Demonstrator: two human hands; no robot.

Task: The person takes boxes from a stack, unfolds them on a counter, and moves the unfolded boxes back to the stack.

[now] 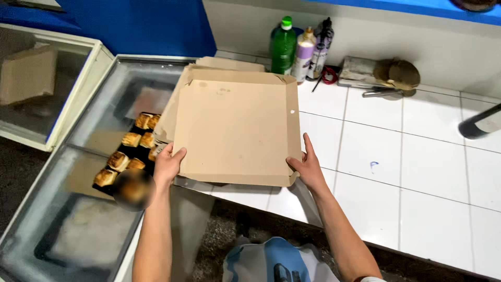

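A flat brown cardboard box (235, 128) lies at the left end of a white tiled counter (407, 172), on top of more flattened cardboard (229, 63). My left hand (168, 164) grips the box's near left corner. My right hand (307, 166) holds the near right corner, fingers spread along its edge. The box overhangs the counter's front edge slightly.
Left of the counter a glass-topped freezer chest (78, 209) carries a dark tray of golden baked pastries (128, 151). A green bottle (283, 47), two more bottles (313, 49) and a wooden brush (396, 73) stand at the back. A dark cylinder (477, 125) lies far right.
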